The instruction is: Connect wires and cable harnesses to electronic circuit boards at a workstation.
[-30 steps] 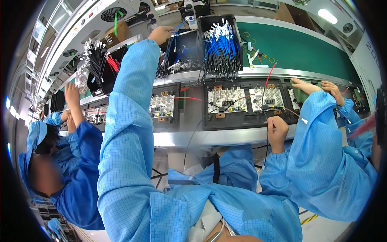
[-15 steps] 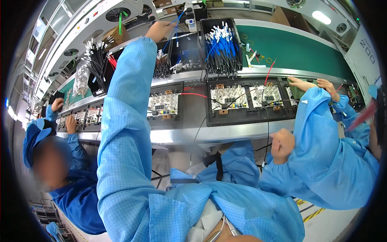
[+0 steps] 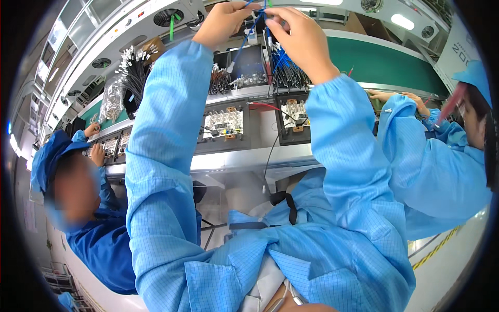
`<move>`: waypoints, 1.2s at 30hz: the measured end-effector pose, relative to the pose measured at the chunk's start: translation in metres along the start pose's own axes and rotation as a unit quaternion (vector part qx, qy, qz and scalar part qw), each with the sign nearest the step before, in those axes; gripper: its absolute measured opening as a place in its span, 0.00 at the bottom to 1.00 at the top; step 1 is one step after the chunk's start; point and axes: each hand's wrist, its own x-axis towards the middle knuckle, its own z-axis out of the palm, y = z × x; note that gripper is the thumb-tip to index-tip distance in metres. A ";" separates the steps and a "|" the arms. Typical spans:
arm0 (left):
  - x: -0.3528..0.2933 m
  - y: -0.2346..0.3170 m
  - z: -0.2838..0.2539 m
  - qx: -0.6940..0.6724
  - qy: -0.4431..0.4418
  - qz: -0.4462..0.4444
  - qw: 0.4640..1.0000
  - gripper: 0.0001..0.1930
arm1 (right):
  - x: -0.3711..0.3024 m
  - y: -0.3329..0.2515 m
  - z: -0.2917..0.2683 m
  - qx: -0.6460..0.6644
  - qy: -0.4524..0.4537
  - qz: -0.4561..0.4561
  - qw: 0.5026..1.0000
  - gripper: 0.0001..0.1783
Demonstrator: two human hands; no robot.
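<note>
Side by side, pinched blue wire (image 3: 242, 46) in left hand (image 3: 223, 22) and right hand (image 3: 302, 41), letting its length slant leftward below both.

the blue wires (image 3: 263, 11) are cut by the upper edge, so their upper ends cannot be seen. which strand the left hand (image 3: 222, 23) or the right hand (image 3: 299, 39) pinches is too small to tell. the right hand hides part of the bundle (image 3: 286, 70). the right sleeve (image 3: 345, 135) covers much of the board (image 3: 294, 114).
</note>
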 end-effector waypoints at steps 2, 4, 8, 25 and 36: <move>-0.017 0.022 0.001 -0.055 0.007 -0.030 0.998 0.18 | 0.013 -0.011 0.001 -0.029 0.022 -0.033 0.999 0.11; -0.033 0.029 -0.007 -0.115 -0.014 -0.026 0.993 0.18 | 0.024 -0.031 0.000 -0.011 -0.013 -0.002 1.000 0.08; -0.049 0.037 -0.022 -0.248 -0.068 -0.092 0.962 0.17 | 0.028 -0.050 -0.008 -0.041 -0.048 -0.019 0.998 0.08; -0.051 -0.033 -0.061 -0.084 0.083 -0.071 0.990 0.20 | 0.037 -0.056 -0.048 0.324 0.181 -0.067 0.926 0.06; -0.071 -0.014 -0.089 0.149 0.074 0.033 0.985 0.14 | 0.057 0.088 0.157 0.022 -0.174 0.089 0.981 0.18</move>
